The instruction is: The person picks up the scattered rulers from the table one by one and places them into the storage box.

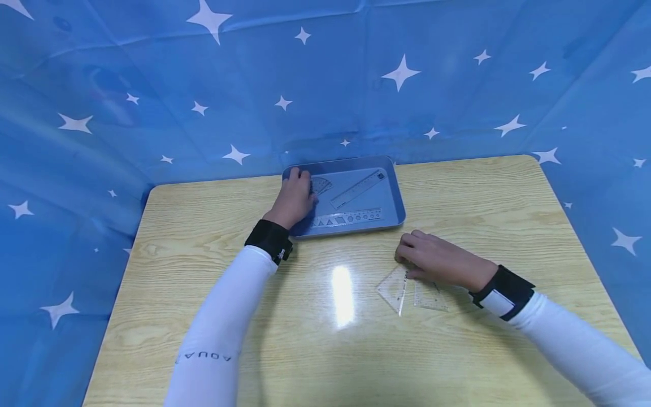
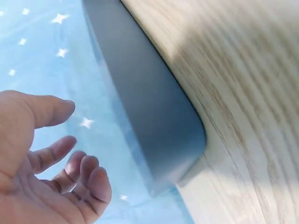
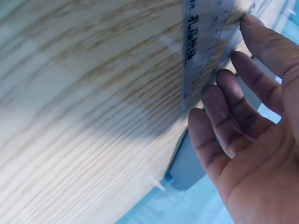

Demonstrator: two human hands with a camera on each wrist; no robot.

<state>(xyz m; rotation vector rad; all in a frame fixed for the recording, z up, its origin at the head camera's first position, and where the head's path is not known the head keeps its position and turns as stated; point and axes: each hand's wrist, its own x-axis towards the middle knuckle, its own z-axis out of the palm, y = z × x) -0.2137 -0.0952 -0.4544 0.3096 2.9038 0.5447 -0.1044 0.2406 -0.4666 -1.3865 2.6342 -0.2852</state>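
Note:
Over the left end of a blue-grey tray (image 1: 400,213) is my left hand (image 1: 295,198), fingers loosely bent with nothing between them, as the left wrist view shows. Inside the tray lie a clear protractor (image 1: 320,184), partly hidden by that hand, a clear ruler (image 1: 358,189) lying slantwise, and a stencil ruler (image 1: 351,217) with cut-out shapes along the near side. My right hand (image 1: 439,259) is low over two clear set squares, one to the left (image 1: 394,289) and one to the right (image 1: 429,297). Its fingertips (image 3: 214,95) are close to a set square; contact is unclear.
The wooden table (image 1: 203,271) carries the tray near its far edge. Behind it and at the sides hangs a blue cloth (image 1: 330,73) with white stars. Bright glare (image 1: 343,297) lies on the tabletop between the arms.

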